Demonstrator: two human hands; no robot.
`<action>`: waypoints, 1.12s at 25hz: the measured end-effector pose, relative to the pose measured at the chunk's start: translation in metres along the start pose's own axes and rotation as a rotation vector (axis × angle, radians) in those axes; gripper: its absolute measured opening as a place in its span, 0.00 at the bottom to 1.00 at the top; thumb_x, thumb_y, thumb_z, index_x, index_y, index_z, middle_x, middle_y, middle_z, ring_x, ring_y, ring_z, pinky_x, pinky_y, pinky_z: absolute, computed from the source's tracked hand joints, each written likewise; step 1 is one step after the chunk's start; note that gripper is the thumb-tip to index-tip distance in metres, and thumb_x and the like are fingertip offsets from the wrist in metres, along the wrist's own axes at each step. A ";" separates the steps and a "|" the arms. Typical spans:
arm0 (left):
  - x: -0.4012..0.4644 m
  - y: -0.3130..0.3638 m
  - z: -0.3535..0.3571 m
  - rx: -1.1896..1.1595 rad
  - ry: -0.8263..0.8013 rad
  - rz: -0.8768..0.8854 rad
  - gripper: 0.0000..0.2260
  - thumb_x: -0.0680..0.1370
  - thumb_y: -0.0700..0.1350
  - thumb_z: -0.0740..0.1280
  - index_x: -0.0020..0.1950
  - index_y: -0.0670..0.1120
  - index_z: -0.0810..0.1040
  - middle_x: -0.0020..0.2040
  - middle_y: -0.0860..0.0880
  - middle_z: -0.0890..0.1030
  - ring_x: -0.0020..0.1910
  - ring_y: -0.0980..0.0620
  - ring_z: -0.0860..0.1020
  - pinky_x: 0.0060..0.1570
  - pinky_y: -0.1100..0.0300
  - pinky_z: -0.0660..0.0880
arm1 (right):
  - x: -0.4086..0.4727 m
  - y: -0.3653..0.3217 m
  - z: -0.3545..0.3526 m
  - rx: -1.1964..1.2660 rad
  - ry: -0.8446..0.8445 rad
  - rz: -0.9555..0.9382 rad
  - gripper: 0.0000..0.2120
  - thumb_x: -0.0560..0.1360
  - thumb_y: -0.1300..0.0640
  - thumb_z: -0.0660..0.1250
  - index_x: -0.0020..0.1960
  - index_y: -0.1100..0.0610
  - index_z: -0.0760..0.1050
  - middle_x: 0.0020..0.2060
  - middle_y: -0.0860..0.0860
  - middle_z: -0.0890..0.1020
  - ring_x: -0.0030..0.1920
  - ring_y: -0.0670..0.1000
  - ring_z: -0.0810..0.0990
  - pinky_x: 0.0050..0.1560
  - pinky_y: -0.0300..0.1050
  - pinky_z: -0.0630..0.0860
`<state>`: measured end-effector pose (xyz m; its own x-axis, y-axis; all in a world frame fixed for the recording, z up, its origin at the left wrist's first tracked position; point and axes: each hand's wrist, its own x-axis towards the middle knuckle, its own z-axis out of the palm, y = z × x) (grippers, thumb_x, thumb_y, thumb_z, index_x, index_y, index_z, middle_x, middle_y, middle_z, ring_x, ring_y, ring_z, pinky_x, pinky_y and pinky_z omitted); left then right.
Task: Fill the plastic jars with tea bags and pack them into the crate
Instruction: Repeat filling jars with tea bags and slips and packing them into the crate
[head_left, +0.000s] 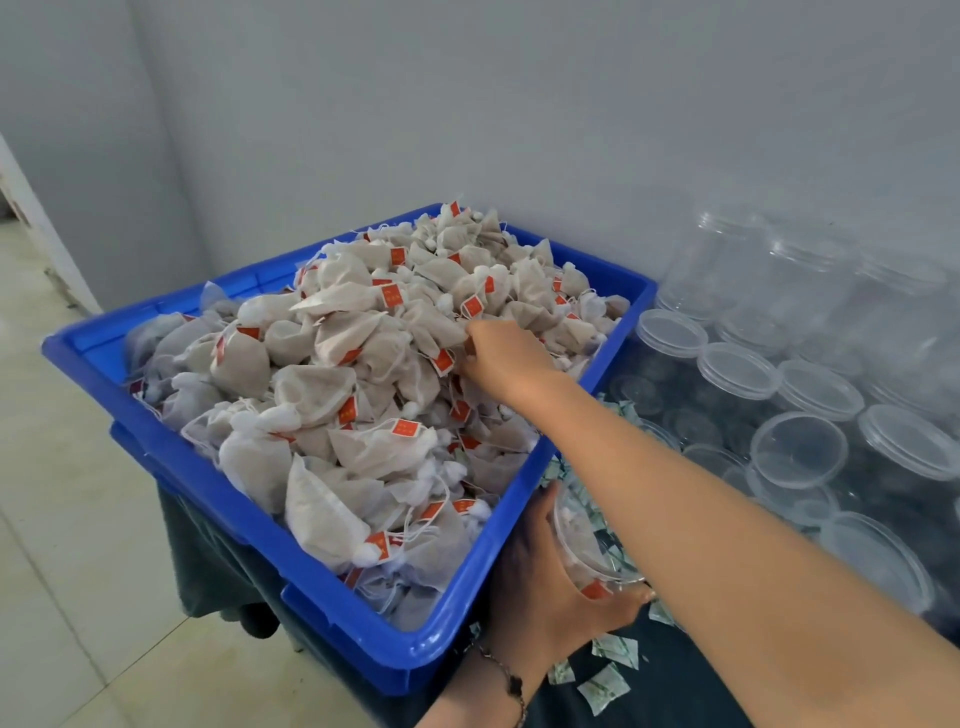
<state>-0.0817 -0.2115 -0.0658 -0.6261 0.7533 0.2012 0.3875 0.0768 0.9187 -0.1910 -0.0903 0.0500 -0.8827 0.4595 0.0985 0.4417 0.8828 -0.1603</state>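
Note:
A blue crate (332, 587) is heaped with beige tea bags (332, 374) carrying red tags. My right hand (501, 358) reaches across into the pile at its right side, and its fingers pinch a tea bag there. My left hand (540, 582) grips a clear plastic jar (587, 540) just outside the crate's near right edge. The jar is tilted, with a few tea bags and small packets visible inside. My right forearm crosses over it.
Several empty clear jars and lids (800, 447) crowd the dark surface at the right, some stacked against the grey wall. Small green-and-white packets (605, 686) lie scattered near the jar. A second blue crate (135, 441) sits under the first. The tiled floor (62, 519) lies to the left.

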 end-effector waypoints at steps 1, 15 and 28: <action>0.000 0.000 -0.001 0.015 -0.004 -0.001 0.49 0.57 0.66 0.72 0.74 0.52 0.59 0.68 0.52 0.67 0.66 0.53 0.70 0.63 0.51 0.71 | -0.002 0.001 -0.003 -0.024 0.018 -0.006 0.03 0.78 0.62 0.59 0.50 0.57 0.70 0.45 0.54 0.76 0.43 0.54 0.76 0.41 0.47 0.71; -0.002 0.004 -0.001 0.019 0.061 0.051 0.48 0.56 0.67 0.70 0.70 0.45 0.64 0.64 0.49 0.71 0.63 0.51 0.72 0.61 0.52 0.73 | -0.147 0.031 -0.102 0.006 -0.389 -0.029 0.05 0.73 0.55 0.67 0.46 0.46 0.78 0.41 0.42 0.81 0.39 0.37 0.78 0.41 0.35 0.77; 0.004 0.001 0.001 -0.124 0.015 0.049 0.46 0.60 0.54 0.81 0.71 0.44 0.64 0.66 0.49 0.72 0.67 0.54 0.71 0.64 0.52 0.70 | 0.016 -0.031 -0.019 0.193 -0.069 -0.142 0.17 0.78 0.59 0.62 0.66 0.54 0.68 0.55 0.53 0.78 0.53 0.53 0.78 0.51 0.46 0.76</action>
<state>-0.0833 -0.2077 -0.0638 -0.6193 0.7440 0.2507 0.3317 -0.0415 0.9425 -0.2155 -0.1080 0.0755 -0.9454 0.3189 0.0674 0.2796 0.8997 -0.3354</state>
